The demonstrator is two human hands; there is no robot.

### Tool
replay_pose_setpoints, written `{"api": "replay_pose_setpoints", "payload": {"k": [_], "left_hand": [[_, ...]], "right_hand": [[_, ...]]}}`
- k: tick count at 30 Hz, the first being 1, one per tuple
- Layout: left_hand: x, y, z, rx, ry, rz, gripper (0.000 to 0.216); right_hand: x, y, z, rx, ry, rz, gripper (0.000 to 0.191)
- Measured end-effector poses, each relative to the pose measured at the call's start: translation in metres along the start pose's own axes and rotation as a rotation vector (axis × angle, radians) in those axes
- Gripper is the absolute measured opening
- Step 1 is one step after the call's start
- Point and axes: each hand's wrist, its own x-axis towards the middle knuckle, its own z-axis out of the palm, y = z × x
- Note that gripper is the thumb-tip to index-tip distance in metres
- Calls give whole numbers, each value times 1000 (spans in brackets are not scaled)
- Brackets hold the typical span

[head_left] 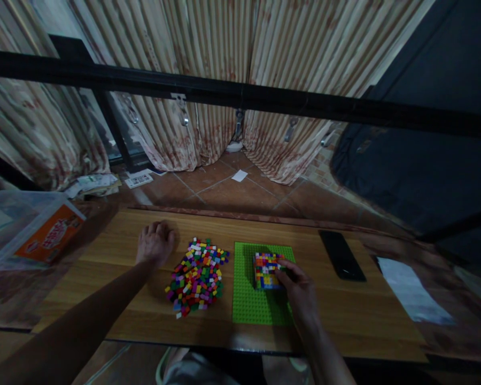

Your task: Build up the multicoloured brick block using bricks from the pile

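Note:
A green studded baseplate (pixel 246 307) lies on the wooden table, bearing a square block of many-coloured toy bricks (pixel 266 272). My right hand (pixel 300 289) reaches over the plate from the right. Its thumb and index finger are pinched together at the block's right side, touching its top; whatever is between the fingertips is hidden. Left of the plate spreads a heap of small loose toy bricks (pixel 198 278) in mixed colours. My left hand (pixel 155 245) rests on the table beyond the heap's left side, fingers loosely bent and apart, holding nothing.
A black phone (pixel 342 255) lies on the table's right part, with a white sheet (pixel 412 291) past it. At far left stands a clear plastic bin (pixel 28 230) with an orange label. A black metal bar (pixel 224 92) with clips crosses before the curtains (pixel 208 43).

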Motion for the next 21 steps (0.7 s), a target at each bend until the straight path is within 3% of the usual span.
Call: {"api": "replay_pose_setpoints", "payload": {"k": [5, 10, 14, 18, 21], "left_hand": [[-1, 3, -2, -24, -6, -25, 49], [-3, 4, -2, -26, -1, -29, 47], [-4, 4, -2, -17, 7, -28, 44], [-5, 3, 0, -18, 17, -22, 42], [-4, 2, 2, -19, 20, -10, 43]], "right_hand": [[-2, 5, -8, -133, -16, -152, 37], [-26, -14, -3, -369, 118, -465, 30], [-60, -25, 23, -497, -82, -598, 19], [-87, -8, 54, -596, -345, -719, 20], [-92, 10, 67, -677, -360, -774, 20]]}}
